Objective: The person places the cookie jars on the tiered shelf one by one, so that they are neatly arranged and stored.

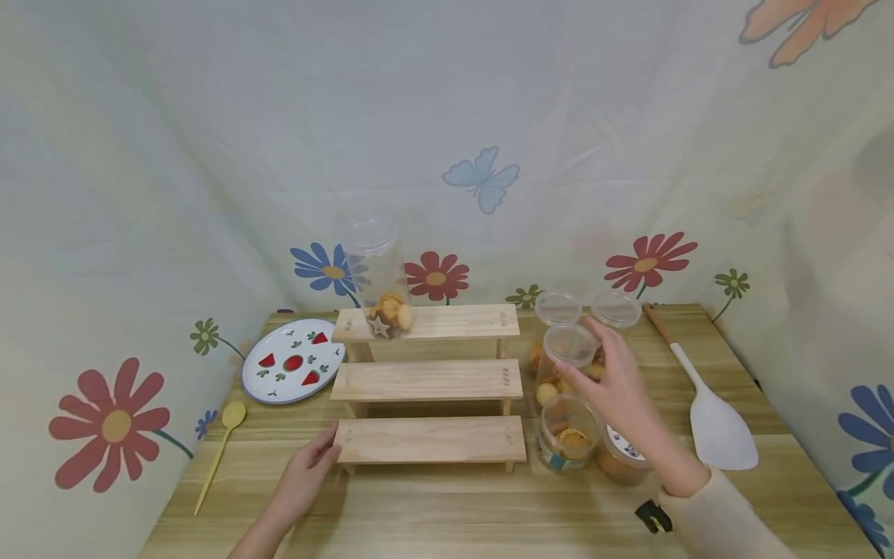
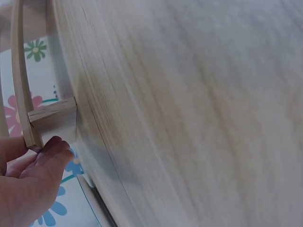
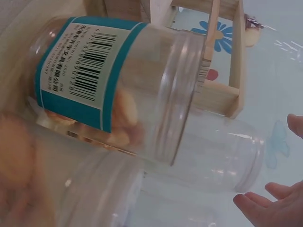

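My left hand (image 1: 307, 470) is at the left end of the lowest step of a three-tier wooden shelf (image 1: 429, 441). In the left wrist view its thumb and fingers (image 2: 56, 153) pinch the end of the board. My right hand (image 1: 615, 380) reaches over a group of clear plastic jars, thumb and fingers spread around the top of a tall jar (image 1: 569, 347) with cookies low inside. The right wrist view shows the fingertips (image 3: 246, 201) just off that jar's rim. In front of it stands a shorter jar (image 1: 569, 435) with a teal label.
Another tall cookie jar (image 1: 380, 283) stands on the top step. A watermelon-patterned plate (image 1: 293, 388) and yellow spoon (image 1: 222, 454) lie left. More jars, one with a printed lid (image 1: 624, 450), stand right, beside a white spatula (image 1: 719, 423) and a small black object (image 1: 653, 516).
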`<state>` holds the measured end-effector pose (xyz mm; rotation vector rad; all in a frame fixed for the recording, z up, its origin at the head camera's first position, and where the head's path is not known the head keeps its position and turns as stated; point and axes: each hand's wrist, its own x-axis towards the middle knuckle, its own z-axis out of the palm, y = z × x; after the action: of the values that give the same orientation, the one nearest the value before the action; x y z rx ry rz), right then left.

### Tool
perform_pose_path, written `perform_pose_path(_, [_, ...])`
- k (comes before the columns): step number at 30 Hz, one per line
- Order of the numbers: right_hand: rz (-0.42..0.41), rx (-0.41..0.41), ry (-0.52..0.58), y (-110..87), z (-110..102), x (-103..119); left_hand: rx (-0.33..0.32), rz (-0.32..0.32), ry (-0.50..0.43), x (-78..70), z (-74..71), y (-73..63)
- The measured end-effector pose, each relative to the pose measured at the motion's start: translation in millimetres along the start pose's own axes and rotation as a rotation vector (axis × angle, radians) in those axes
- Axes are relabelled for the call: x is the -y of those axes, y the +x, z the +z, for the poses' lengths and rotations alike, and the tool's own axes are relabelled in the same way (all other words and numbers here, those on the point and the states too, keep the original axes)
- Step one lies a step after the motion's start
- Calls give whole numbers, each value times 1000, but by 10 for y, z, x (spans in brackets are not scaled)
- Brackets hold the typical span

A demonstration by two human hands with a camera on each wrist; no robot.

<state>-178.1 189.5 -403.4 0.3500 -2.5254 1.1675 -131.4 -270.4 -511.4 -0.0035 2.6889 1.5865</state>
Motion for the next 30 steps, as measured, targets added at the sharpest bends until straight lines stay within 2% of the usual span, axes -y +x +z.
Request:
perform_pose_path(5, [86, 28, 63, 32, 18, -87, 0, -12, 6, -9, 0, -2])
perform_pose_path(13, [152, 90, 97, 58, 35, -213, 4, -20, -3, -2, 0, -2])
perform_pose_path(18, [174, 139, 182, 66, 59, -282, 7, -10, -5, 18, -2, 4])
perform_pose_path(22, [187, 148, 247, 79, 92, -323, 5, 2, -4, 30, -3, 7])
perform_pose_path(30, [163, 130, 263, 87, 123, -360, 6, 5, -7, 33, -2, 8])
